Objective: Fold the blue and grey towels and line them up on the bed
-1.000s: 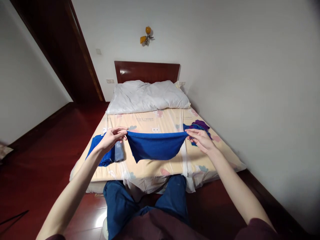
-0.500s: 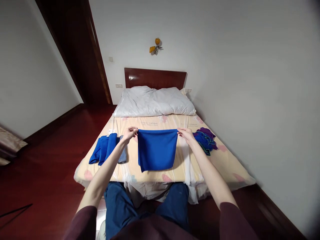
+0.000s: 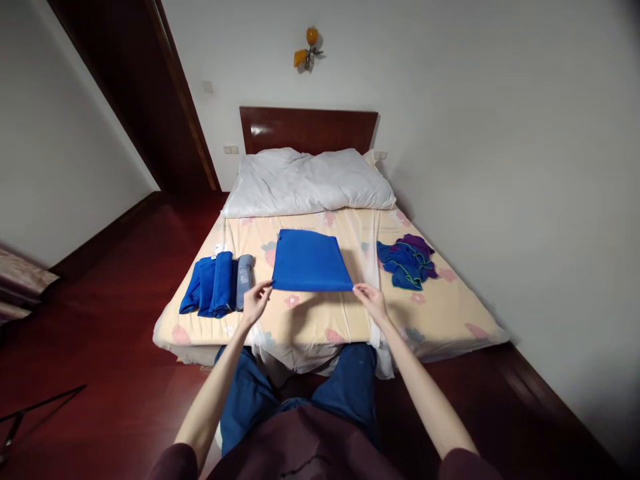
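A blue cloth [image 3: 313,261] is stretched flat above the bed, its far edge away from me. My left hand [image 3: 257,300] pinches its near left corner, and my right hand [image 3: 371,299] pinches the near right corner. Folded blue cloths [image 3: 213,285] lie on the bed to the left, beside a rolled grey-blue cloth [image 3: 245,280] close to my left hand. To the right of the held cloth is a crumpled pile of blue cloths [image 3: 407,263] with green edging, with a purple cloth [image 3: 419,245] at its back.
The bed [image 3: 320,327] has a patterned sheet and stands in front of my legs. A white quilt [image 3: 310,183] lies across its far end, below the dark headboard [image 3: 310,128]. A thin black stand [image 3: 45,402] is on the floor at the lower left.
The blue cloth hung down from my hands before; now it extends away from me, with the held edge nearest. My hands have moved lower in the view, and the view has tilted down.
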The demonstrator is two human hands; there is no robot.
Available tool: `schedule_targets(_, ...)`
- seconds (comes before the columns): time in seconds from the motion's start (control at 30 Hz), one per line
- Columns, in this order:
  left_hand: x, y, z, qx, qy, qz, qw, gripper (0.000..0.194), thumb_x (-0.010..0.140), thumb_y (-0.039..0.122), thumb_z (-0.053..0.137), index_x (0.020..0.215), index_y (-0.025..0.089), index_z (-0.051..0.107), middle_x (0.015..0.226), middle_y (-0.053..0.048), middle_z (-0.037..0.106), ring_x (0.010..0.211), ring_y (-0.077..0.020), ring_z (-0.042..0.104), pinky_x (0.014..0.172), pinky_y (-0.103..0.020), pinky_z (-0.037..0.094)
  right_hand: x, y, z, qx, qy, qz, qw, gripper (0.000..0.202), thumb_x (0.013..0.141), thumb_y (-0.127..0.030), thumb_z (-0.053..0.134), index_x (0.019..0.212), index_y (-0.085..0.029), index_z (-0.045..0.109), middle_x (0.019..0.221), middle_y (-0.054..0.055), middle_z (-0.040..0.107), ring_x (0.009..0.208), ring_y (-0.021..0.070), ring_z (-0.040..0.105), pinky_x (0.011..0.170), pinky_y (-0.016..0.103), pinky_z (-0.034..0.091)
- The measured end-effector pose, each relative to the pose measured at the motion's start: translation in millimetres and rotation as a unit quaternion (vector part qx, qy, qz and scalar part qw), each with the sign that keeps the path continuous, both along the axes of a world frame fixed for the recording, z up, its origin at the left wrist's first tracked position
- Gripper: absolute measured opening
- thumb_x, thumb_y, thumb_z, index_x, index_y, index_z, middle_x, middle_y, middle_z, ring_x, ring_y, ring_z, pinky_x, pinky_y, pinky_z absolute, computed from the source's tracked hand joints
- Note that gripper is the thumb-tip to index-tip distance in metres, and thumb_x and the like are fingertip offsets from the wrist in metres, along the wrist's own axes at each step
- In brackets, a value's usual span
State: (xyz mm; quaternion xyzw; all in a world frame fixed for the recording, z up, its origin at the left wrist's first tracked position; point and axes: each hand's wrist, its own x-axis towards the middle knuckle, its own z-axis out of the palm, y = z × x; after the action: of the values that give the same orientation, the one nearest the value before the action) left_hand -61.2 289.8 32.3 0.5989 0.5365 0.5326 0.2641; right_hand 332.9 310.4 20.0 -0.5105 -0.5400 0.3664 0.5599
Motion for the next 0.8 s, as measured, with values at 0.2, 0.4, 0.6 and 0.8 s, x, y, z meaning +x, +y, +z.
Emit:
schedule_targets(0.2,10,-69,-155.8,-0.248,-0.113,0.027,0.962,0.063,0.067,0.064,0.072,0.105,0.015,0.069,0.077,-0.005,0.071,0.056,-0.0163,0.064,0.057,-0.029,0.052,-27,-66,-143.9,-0.191,-0.010,-0.026,0.981,0.059,0.052,-0.074,0.078,0.072,-0.018,0.069,0.071,0.010,0.074,0.069,0.0264,0.071,0.067,0.037,0.056)
schedule_targets(0.4,5,-74,-175.4,-0.299,-0.148,0.052,0.941,0.073,0.059,0.074,0.073,0.098,0.013,0.070,0.061,0.000,0.062,0.055,-0.0155,0.059,0.051,-0.025,0.043,-23,-73,-164.3,-0.206,0.008,-0.042,0.978,0.062,0.057,-0.071,0.076,0.088,-0.017,0.071,0.077,0.009,0.075,0.061,0.0214,0.066,0.064,0.035,0.054)
schedule_targets(0.6,0,-69,-176.6,-0.304,-0.128,0.016,0.944,0.067,0.059,0.076,0.070,0.088,0.015,0.068,0.064,-0.001,0.062,0.059,-0.0158,0.057,0.051,-0.024,0.038,-16,-79,-164.8,-0.233,0.040,-0.047,0.971,0.055,0.054,-0.065,0.081,0.077,-0.016,0.072,0.072,0.007,0.073,0.060,0.0181,0.061,0.059,0.030,0.048)
schedule_targets(0.8,-3,-73,-175.6,-0.309,-0.109,-0.010,0.945,0.066,0.060,0.078,0.067,0.086,0.017,0.066,0.066,-0.001,0.061,0.061,-0.0168,0.057,0.052,-0.025,0.037,-10,-93,-158.6,-0.281,0.069,-0.072,0.954,0.049,0.055,-0.050,0.083,0.087,-0.014,0.077,0.077,0.007,0.074,0.055,0.0140,0.057,0.051,0.025,0.041)
